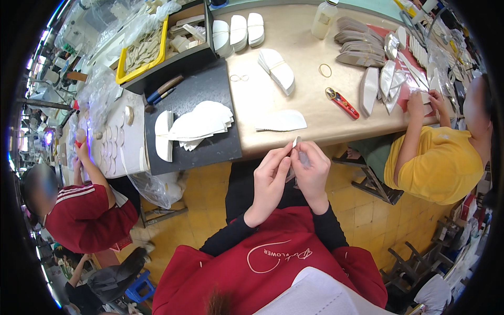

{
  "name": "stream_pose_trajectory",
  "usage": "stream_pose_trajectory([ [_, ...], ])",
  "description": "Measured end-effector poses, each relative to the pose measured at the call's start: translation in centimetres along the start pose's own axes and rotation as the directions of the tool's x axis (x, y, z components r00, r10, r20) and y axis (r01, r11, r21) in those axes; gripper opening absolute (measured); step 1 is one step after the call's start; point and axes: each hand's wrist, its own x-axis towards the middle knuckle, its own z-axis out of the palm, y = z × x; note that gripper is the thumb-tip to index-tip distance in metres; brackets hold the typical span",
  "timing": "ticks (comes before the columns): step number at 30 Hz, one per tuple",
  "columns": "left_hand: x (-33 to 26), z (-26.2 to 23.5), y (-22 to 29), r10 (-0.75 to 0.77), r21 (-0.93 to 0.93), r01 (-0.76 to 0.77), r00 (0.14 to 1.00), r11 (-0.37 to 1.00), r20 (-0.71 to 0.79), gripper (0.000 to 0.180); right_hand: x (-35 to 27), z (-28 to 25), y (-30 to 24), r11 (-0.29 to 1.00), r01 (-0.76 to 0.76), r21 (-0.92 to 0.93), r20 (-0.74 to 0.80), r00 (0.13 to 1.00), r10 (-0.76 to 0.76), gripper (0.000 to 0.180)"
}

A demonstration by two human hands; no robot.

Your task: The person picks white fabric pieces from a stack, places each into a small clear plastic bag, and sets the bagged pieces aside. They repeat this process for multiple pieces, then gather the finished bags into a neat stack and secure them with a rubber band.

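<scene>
Two hands: our left hand and right hand pinch one small white piece.
Place: just off the tabletop's near edge.

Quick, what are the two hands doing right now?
Left hand: closed, pinching a small white piece at its fingertips.
Right hand: closed, fingers pinching the same small white piece from the other side.

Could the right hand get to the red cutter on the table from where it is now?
Probably yes. The right hand is at the table's near edge, pinching a small white piece with the left hand. The red cutter lies beyond it on bare tabletop, nothing between, though the hand is occupied.
</scene>
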Motion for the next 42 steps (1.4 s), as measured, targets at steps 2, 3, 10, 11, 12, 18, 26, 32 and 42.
stream_pose_trajectory([
  [2, 0.2, -0.4, 0.0, -0.051, -0.038, 0.050, 0.999, 0.998, -0.009, 0.029, 0.1, -0.1, 0.1, 0.998, -0.040, 0.041, 0.057, 0.998, 0.038, 0.009],
  [3, 0.3, -0.6, 0.0, -0.054, -0.048, 0.054, 0.999, 0.997, -0.004, 0.028, 0.1, -0.3, 0.1, 0.997, -0.054, 0.064, 0.083, 0.995, 0.048, 0.009],
  [10, 1.2, -2.0, 0.1, -0.192, -0.082, 0.192, 0.981, 0.978, 0.015, 0.019, -0.7, -0.6, 0.9, 0.960, -0.200, 0.196, 0.230, 0.961, 0.153, 0.011],
  [11, 1.2, -2.0, 0.1, -0.172, -0.121, 0.172, 0.985, 0.978, 0.009, 0.018, -0.9, -0.5, 1.0, 0.927, -0.263, 0.265, 0.247, 0.948, 0.199, 0.011],
  [12, 1.1, -1.8, 0.1, -0.172, -0.156, 0.167, 0.985, 0.973, -0.019, 0.016, -1.1, -0.1, 1.1, 0.890, -0.288, 0.354, 0.246, 0.947, 0.208, 0.012],
  [18, 0.8, -1.0, -1.1, -0.209, -0.327, 0.126, 0.949, 0.937, -0.234, 0.008, -2.2, 0.4, 1.8, 0.028, -0.487, 0.873, 0.431, 0.797, 0.422, 0.021],
  [26, 5.1, -8.3, -1.0, -0.083, -0.372, -0.246, 0.728, 0.895, -0.680, 0.012, 0.7, -4.0, 6.4, -0.317, -0.300, 0.900, 0.413, 0.821, 0.395, 0.012],
  [32, 5.4, -10.0, -1.2, 0.061, -0.086, -0.171, 0.706, 0.981, -0.705, 0.014, 0.4, -4.4, 4.0, 0.325, -0.571, 0.754, 0.400, 0.791, 0.463, 0.033],
  [42, 1.4, -5.9, -0.8, -0.054, -0.369, -0.064, 0.952, 0.927, -0.301, 0.025, 0.1, 1.4, 0.9, 0.875, -0.452, 0.174, 0.513, 0.800, 0.311, 0.015],
])
